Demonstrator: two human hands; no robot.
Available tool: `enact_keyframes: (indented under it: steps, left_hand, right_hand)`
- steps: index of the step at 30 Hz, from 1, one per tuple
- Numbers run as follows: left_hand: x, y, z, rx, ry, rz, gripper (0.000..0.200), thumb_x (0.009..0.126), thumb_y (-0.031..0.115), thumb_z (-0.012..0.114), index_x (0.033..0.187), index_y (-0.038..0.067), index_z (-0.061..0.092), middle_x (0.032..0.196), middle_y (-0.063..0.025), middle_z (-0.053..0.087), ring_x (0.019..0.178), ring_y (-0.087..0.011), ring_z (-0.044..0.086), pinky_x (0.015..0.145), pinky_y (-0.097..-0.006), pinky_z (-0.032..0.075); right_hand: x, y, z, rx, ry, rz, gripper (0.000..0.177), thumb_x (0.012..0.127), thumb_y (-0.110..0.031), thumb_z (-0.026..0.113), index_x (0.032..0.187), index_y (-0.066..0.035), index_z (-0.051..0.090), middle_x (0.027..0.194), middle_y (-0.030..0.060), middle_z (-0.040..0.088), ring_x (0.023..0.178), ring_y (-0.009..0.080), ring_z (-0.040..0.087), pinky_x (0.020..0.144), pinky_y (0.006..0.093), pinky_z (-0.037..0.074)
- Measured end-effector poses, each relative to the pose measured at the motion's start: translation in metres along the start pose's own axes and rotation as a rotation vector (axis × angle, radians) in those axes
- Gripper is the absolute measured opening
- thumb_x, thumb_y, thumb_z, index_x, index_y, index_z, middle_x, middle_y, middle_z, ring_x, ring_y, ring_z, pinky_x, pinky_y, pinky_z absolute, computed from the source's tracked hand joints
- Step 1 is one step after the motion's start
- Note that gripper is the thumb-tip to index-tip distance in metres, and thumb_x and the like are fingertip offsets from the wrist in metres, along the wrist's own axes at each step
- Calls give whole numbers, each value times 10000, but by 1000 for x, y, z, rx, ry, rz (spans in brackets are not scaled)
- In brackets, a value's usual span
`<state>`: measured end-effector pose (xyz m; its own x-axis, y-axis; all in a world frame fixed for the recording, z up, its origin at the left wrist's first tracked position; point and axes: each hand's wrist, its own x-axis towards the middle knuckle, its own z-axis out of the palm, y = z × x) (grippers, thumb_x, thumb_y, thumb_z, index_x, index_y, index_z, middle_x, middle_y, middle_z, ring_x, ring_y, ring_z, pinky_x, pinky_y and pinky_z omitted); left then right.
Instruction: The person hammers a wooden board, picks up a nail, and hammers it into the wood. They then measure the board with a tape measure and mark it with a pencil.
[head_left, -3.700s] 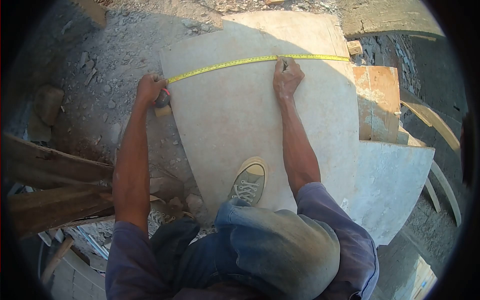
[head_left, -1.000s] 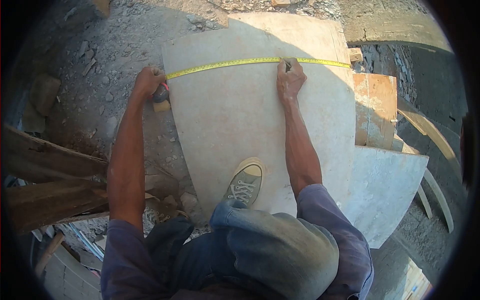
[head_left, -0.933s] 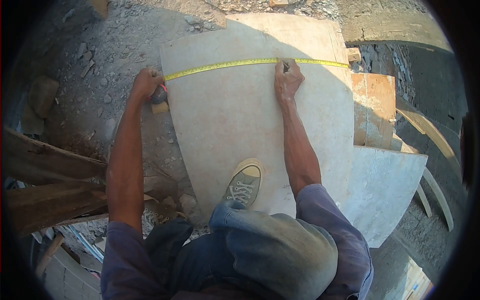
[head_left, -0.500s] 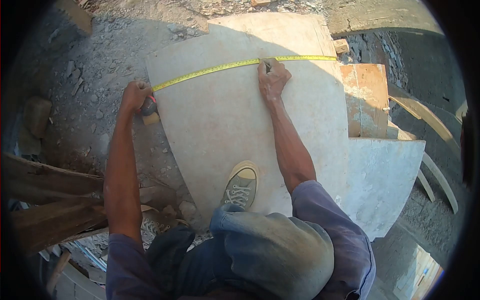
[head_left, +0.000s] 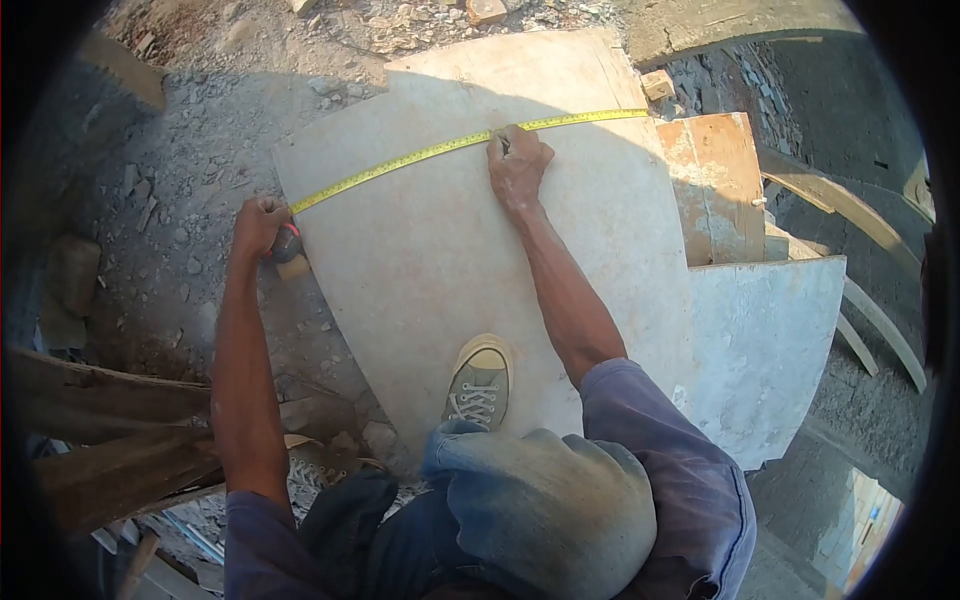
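A yellow tape measure (head_left: 400,162) is stretched across the upper part of a large pale board (head_left: 430,250). At the board's left edge my left hand (head_left: 262,226) is closed on the tape's case end, with the dark and red case (head_left: 286,243) just below the fingers. My right hand (head_left: 518,170) rests on the board with curled fingers, at the tape's lower edge near its middle. It seems to pinch something small and dark that I cannot make out. The tape's far end reaches the board's right edge.
My shoe (head_left: 480,385) stands on the board. To the right lie a brown worn panel (head_left: 715,185), a grey-white sheet (head_left: 765,350) and curved wooden strips (head_left: 850,212). Thick timbers (head_left: 120,470) lie at the lower left, rubble (head_left: 200,150) at the upper left.
The view has shifted slightly, so the board and tape appear a little further left. Both hands keep about the same places along the tape.
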<state>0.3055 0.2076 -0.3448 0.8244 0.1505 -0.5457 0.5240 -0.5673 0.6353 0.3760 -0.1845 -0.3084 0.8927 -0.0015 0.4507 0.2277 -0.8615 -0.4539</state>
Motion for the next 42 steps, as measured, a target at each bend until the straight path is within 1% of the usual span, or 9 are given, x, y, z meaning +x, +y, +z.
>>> enact_keyframes:
  steps: [6, 10, 12, 16, 23, 25, 35, 37, 42]
  left_hand:
    - [7, -12, 5, -80, -5, 29, 145, 833, 140, 649, 791, 6, 684, 661, -2, 625, 549, -64, 510, 514, -260, 405]
    - [3, -5, 3, -19, 35, 14, 144, 831, 136, 650, 789, 3, 685, 664, -2, 626, 556, -60, 511, 517, -258, 405]
    - [10, -15, 5, -105, -6, -5, 144, 816, 151, 657, 782, 16, 696, 600, -42, 623, 454, -102, 526, 424, -308, 411]
    - [17, -23, 5, -76, 34, 105, 147, 817, 152, 655, 779, 17, 698, 595, -43, 621, 438, -108, 524, 418, -311, 415]
    - [11, -15, 6, -141, 5, 63, 145, 811, 148, 651, 781, 17, 704, 586, -38, 617, 443, -100, 516, 424, -297, 407]
    - [4, -7, 3, -64, 0, -10, 138, 832, 120, 649, 783, -5, 680, 665, 3, 616, 559, -64, 500, 517, -264, 398]
    - [3, -6, 2, -53, -7, -32, 144, 836, 133, 654, 776, 5, 679, 655, 5, 615, 538, -59, 492, 496, -262, 388]
    - [12, -23, 8, -92, 32, 65, 163, 803, 172, 649, 791, 20, 707, 579, -44, 613, 423, -113, 518, 384, -311, 420]
    - [2, -10, 6, -51, 56, 77, 163, 815, 160, 640, 812, 13, 710, 621, -65, 649, 454, -121, 555, 429, -311, 440]
  right_hand:
    - [-5, 3, -7, -60, -84, 18, 100, 812, -115, 673, 773, -103, 582, 745, 51, 603, 769, 242, 557, 779, 398, 321]
    - [-4, 4, 1, -30, -23, -13, 91, 820, -107, 665, 778, -104, 585, 737, 52, 599, 765, 240, 562, 780, 395, 321]
    - [-4, 2, -4, 20, -43, 8, 79, 827, -102, 656, 787, -104, 588, 744, 50, 605, 762, 241, 566, 783, 398, 320]
    - [-2, 1, -5, -29, -68, 5, 74, 830, -105, 655, 791, -104, 591, 752, 47, 612, 766, 241, 570, 786, 398, 318]
    - [0, 0, -2, 44, -54, 69, 73, 837, -123, 651, 795, -100, 596, 753, 59, 617, 776, 250, 575, 789, 398, 317]
    - [3, -2, -1, 55, -59, 105, 74, 839, -127, 648, 796, -97, 596, 755, 64, 618, 779, 252, 575, 789, 399, 317]
    - [4, 1, -1, 16, -95, 33, 75, 834, -123, 647, 806, -91, 585, 751, 69, 612, 779, 262, 574, 780, 406, 320]
    - [5, 0, 1, 15, -89, 18, 73, 834, -119, 645, 806, -92, 582, 748, 68, 611, 774, 263, 574, 775, 408, 322]
    - [-2, 1, -5, -21, -125, 46, 100, 832, -109, 643, 778, -102, 559, 727, 59, 599, 729, 263, 571, 758, 406, 328]
